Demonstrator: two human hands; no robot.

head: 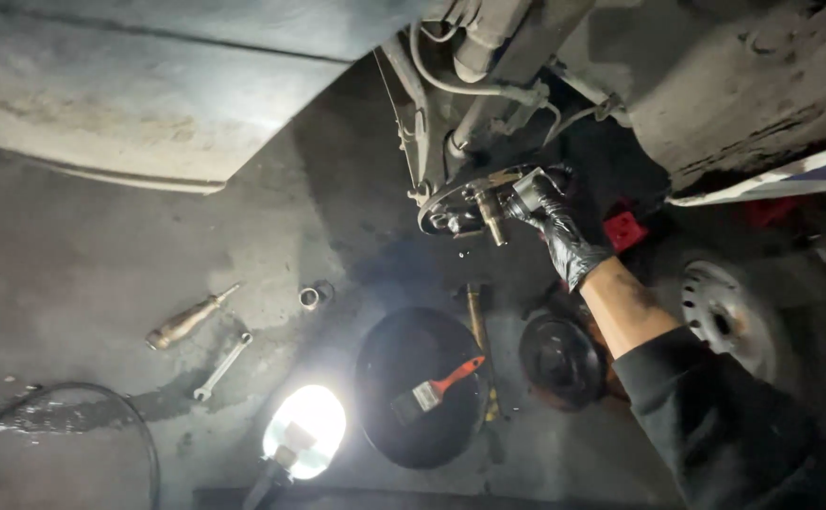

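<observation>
Under the raised car body (pixel 149 85), on a stained concrete floor (pixel 73 264); items listed largest to smallest.

Car body: grey underside, filling the upper frame.

Wheel (pixel 723 312): steel rim lying flat by the floor's right edge.

Round pan (pixel 404 359): black, at the floor's near middle; a paintbrush (pixel 437 385) with an orange handle lies in it.

Brake drum (pixel 557 359): dark, just beside the pan on its right.

Wheel hub (pixel 477 203): round metal plate with a short spindle, hanging under the car, clear of the floor. Judged heavy, stiff, greasy and likely slippery; best held at the plate's rim, not the spindle.

Work lamp (pixel 304 430): lit, at the near edge.

Right hand (pixel 550 212): black glove, grip closed on the hub's right side. Left hand: out of view.

Hammer (pixel 476 316): between pan and drum, partly hidden.

Screwdriver (pixel 186 319), spanner (pixel 222 366), socket (pixel 310 297): lying apart toward the left.
</observation>
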